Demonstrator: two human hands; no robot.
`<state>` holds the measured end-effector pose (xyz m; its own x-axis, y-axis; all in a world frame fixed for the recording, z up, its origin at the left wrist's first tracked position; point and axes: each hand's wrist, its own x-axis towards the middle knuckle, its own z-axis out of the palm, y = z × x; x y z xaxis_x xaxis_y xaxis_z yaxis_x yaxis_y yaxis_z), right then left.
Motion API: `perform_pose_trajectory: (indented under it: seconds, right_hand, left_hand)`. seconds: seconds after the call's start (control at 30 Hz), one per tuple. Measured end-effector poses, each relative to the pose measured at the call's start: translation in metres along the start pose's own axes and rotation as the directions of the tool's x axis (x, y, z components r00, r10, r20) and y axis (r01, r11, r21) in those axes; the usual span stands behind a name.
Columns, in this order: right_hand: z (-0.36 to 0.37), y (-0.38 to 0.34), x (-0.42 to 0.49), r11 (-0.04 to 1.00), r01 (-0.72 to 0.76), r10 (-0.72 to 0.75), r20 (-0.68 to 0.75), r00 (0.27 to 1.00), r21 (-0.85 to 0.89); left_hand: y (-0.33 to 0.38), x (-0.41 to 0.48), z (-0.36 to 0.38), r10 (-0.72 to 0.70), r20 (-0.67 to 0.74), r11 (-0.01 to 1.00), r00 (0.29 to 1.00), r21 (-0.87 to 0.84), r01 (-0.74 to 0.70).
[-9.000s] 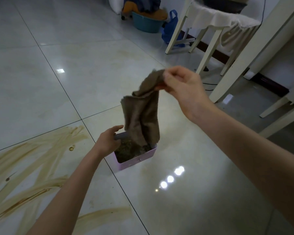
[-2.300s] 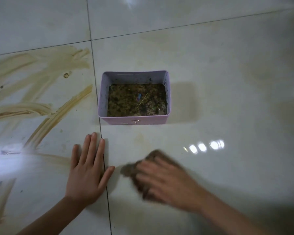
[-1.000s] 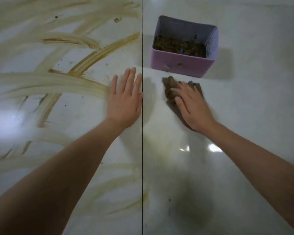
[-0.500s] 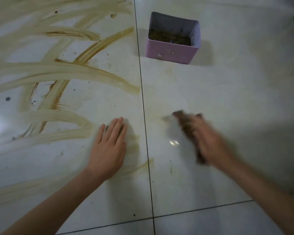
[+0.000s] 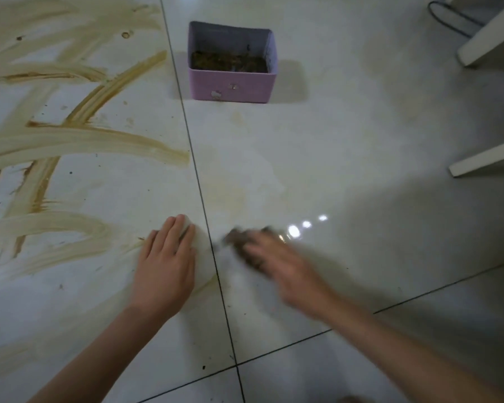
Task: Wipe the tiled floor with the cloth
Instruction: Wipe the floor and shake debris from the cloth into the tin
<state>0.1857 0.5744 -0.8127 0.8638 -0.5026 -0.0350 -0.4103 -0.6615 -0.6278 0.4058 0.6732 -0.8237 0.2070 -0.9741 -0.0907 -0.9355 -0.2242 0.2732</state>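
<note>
Because motion blurs it, the brown cloth (image 5: 237, 239) shows only partly under the right hand (image 5: 277, 260) on the tiled floor (image 5: 346, 158), that grip unreadable. Just beside, the left hand (image 5: 166, 266) lies flat, fingers straight and together. Brown smears (image 5: 85, 138) streak the left tile; a purple box (image 5: 230, 87) of dirt sits beyond, white furniture legs (image 5: 483, 158) at right.
</note>
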Motion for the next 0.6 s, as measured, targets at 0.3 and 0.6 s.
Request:
perform_pose_trajectory:
  seconds: [0.3,0.6]
  right_hand:
    - [-0.047,0.084,-0.043,0.725,-0.671,0.490,-0.566,0.663,-0.158]
    - [-0.040,0.063,-0.068,0.968,-0.207,0.194,-0.102,0.976,-0.143]
  left_hand:
    - [0.004,-0.001,0.006,-0.052,-0.028,0.998,0.998,-0.042,0.050]
    - [0.002,-0.003,0.005,-0.057,0.014,0.997,0.998,-0.043,0.058]
